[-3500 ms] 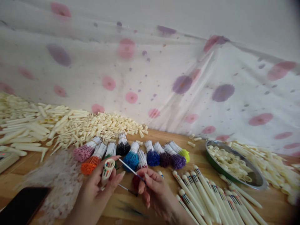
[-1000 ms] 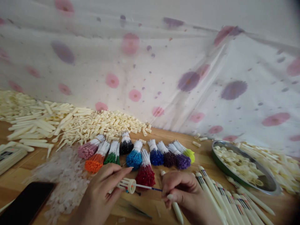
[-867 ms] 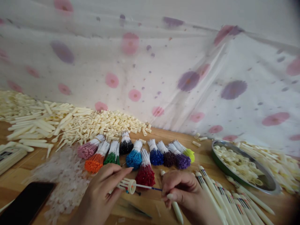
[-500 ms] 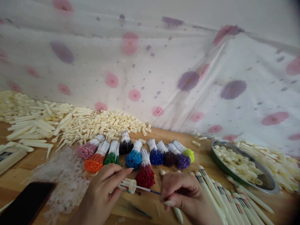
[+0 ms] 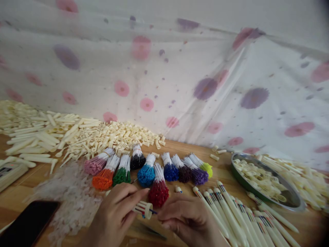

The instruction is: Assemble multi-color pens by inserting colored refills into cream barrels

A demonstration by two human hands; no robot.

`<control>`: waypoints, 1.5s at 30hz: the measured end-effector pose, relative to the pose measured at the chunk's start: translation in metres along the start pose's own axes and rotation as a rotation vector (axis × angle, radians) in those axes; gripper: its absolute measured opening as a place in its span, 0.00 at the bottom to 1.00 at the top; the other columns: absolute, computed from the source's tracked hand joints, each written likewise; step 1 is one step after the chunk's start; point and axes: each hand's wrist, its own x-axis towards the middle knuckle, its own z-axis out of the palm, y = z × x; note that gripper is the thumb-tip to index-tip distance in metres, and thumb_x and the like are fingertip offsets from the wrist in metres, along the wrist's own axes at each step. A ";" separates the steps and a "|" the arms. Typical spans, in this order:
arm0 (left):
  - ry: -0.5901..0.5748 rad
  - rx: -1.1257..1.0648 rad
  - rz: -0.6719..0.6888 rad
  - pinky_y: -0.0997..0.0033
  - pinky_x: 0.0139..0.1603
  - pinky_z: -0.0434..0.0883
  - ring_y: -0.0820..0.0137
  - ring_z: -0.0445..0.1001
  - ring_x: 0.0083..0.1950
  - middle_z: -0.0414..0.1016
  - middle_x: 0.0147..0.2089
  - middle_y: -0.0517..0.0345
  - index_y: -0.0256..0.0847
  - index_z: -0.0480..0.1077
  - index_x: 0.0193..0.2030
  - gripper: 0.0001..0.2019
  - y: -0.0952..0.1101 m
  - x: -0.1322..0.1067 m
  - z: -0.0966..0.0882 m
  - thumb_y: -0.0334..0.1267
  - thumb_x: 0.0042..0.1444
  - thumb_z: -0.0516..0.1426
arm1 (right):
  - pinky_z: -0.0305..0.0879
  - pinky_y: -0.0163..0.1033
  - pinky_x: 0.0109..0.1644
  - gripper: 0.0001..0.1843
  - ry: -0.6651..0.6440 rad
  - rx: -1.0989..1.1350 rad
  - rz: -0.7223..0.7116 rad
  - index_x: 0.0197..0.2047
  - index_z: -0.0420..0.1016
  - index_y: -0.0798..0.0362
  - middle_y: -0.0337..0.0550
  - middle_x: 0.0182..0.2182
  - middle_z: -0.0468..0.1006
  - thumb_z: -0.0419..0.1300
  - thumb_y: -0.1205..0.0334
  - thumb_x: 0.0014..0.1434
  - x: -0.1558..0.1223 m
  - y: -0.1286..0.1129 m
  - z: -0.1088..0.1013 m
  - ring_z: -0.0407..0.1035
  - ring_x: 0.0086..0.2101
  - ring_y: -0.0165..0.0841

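My left hand [image 5: 113, 214] is closed around a cream slotted pen barrel [image 5: 148, 210], its open end facing right. Colored pieces show through the barrel's slots. Fingertips of my right hand [image 5: 186, 218] pinch a thin pen refill [image 5: 154, 212]; only a short dark blue length is visible between fingers and barrel, and the rest appears to sit inside. Just behind the hands stands a bundle of red-tipped refills [image 5: 158, 192]. Beneath them lies a dark, pointed tool [image 5: 151, 230], partly hidden, perhaps tweezers.
Bundles of refills in several colors, such as orange [image 5: 102, 180] and blue [image 5: 171, 171], line the table. Multicolor pens [image 5: 231, 216] lie right, beside a metal dish [image 5: 299, 206] of cream parts. A phone [image 5: 29, 223], clear plastic bits [image 5: 69, 199] and cream part piles [image 5: 123, 135] occupy the left.
My right hand has moved left toward the barrel, and the refill has slid deeper into it, leaving only a short dark length outside. My left hand has shifted slightly.
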 end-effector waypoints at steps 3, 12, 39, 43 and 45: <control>-0.033 0.028 0.060 0.76 0.39 0.72 0.71 0.73 0.39 0.73 0.38 0.57 0.43 0.68 0.53 0.27 -0.002 -0.001 -0.001 0.18 0.49 0.47 | 0.69 0.31 0.32 0.05 0.127 0.071 0.061 0.35 0.80 0.47 0.41 0.27 0.80 0.66 0.64 0.52 -0.003 0.014 0.017 0.73 0.28 0.30; 0.003 0.038 0.056 0.75 0.35 0.74 0.70 0.75 0.36 0.74 0.35 0.57 0.44 0.70 0.51 0.27 0.000 0.005 -0.001 0.18 0.46 0.48 | 0.66 0.28 0.25 0.04 0.285 -0.056 0.052 0.29 0.75 0.52 0.39 0.22 0.78 0.65 0.63 0.53 -0.010 0.026 0.031 0.70 0.21 0.27; -0.056 0.053 -0.001 0.78 0.44 0.72 0.71 0.72 0.45 0.68 0.45 0.55 0.49 0.58 0.62 0.26 -0.001 -0.003 0.000 0.25 0.58 0.49 | 0.64 0.28 0.24 0.06 0.345 -0.178 0.025 0.34 0.81 0.49 0.42 0.26 0.74 0.64 0.67 0.53 -0.005 0.010 0.022 0.68 0.25 0.28; -0.072 0.063 0.012 0.79 0.44 0.72 0.72 0.72 0.45 0.68 0.45 0.56 0.49 0.59 0.62 0.26 0.000 -0.002 -0.001 0.24 0.57 0.49 | 0.62 0.29 0.23 0.05 0.308 -0.260 0.002 0.33 0.81 0.52 0.42 0.24 0.72 0.64 0.67 0.52 -0.005 0.010 0.020 0.65 0.23 0.28; -0.070 0.066 0.018 0.79 0.44 0.71 0.72 0.72 0.45 0.67 0.44 0.56 0.49 0.60 0.61 0.26 0.001 -0.002 -0.001 0.24 0.57 0.49 | 0.61 0.29 0.22 0.05 0.281 -0.269 0.021 0.33 0.82 0.51 0.42 0.24 0.72 0.64 0.66 0.52 -0.005 0.011 0.021 0.64 0.22 0.27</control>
